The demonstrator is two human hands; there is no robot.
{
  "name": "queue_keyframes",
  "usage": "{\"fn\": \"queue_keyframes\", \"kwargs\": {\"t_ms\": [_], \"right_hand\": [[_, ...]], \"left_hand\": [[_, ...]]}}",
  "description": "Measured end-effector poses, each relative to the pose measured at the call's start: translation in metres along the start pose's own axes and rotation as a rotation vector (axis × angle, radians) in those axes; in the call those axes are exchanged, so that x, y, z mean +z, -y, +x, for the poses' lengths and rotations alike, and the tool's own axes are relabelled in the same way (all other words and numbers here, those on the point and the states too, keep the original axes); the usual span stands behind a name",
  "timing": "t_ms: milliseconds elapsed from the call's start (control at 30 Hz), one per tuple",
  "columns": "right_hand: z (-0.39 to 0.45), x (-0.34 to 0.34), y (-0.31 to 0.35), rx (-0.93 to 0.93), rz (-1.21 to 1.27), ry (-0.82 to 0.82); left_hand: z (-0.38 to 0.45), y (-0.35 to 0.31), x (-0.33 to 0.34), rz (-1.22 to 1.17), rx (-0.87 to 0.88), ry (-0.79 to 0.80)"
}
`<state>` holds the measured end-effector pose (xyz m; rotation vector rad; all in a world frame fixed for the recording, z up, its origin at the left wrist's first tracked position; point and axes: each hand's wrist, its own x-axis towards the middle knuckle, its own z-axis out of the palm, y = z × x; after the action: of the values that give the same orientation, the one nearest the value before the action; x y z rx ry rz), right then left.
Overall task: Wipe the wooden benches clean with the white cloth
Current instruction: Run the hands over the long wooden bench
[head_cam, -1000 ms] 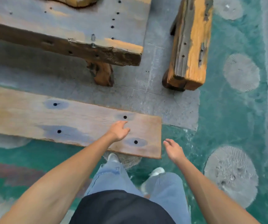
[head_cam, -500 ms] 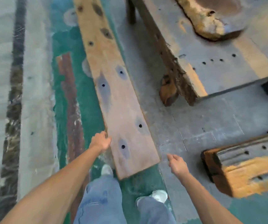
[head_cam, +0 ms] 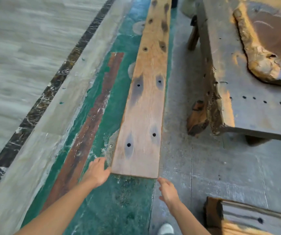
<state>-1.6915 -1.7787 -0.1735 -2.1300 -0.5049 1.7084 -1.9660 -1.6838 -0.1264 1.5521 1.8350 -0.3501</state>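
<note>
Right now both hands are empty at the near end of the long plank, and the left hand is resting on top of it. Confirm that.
Not quite. The left hand is beside the plank's near left corner, not on top. Both hands are empty; the right hand hangs near the other corner. The head view shows this.

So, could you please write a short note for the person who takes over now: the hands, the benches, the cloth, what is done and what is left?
Left hand: open, holds nothing, at the near left corner of the long plank bench.
Right hand: open, holds nothing, just below the bench's near right corner, apart from it.
White cloth: not in view.
Other benches: a wide slab bench at right, a third bench at bottom right.
Done: cannot tell whether any wiping is done; the plank shows dark patches around its holes.
Left: find the cloth, then wipe the benches.
</note>
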Motion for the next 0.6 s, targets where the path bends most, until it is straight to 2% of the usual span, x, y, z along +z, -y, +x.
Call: {"fn": "queue_keyframes", "kwargs": {"t_ms": [133,267,433,533,600], "right_hand": [[0.052,-0.014,0.001,-0.076,0.022,0.055],[0.132,-0.040,-0.020,-0.133,0.023,0.060],[0.191,-0.054,-0.052,-0.174,0.040,0.061],[0.233,-0.034,-0.067,-0.200,0.109,0.067],[0.264,-0.013,-0.068,-0.211,0.239,0.084]], "left_hand": [[0.015,0.011,0.043,-0.040,-0.150,-0.060],[0.068,0.000,0.112,-0.078,-0.233,-0.132],[0.107,-0.017,0.179,-0.161,-0.164,-0.201],[0.150,-0.024,0.200,-0.159,-0.139,-0.356],[0.179,-0.024,0.211,-0.152,-0.128,-0.451]]}}
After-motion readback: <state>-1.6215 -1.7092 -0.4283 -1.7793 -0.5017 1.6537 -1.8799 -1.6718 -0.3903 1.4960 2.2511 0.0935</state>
